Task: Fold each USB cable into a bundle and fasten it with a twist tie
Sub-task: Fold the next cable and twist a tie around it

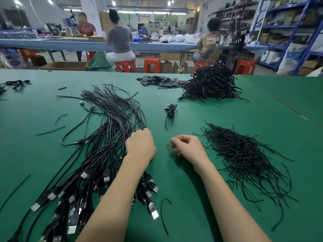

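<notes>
A long sheaf of loose black USB cables (111, 123) lies on the green table (192, 206), plugs toward me at the lower left. My left hand (139, 144) rests on the sheaf's right edge with fingers curled down into the cables; whether it grips one is hidden. My right hand (188, 147) hovers just above the table between the cables and a heap of black twist ties (244, 158), fingers loosely curled, holding nothing visible. One folded, tied cable bundle (171, 110) lies alone ahead of my hands.
A tall pile of finished bundles (211, 82) sits far right, with flat black pieces (160, 81) beside it. Stray ties lie about, one (163, 215) near my left forearm. More cables (14, 84) lie far left. People sit at a blue table behind.
</notes>
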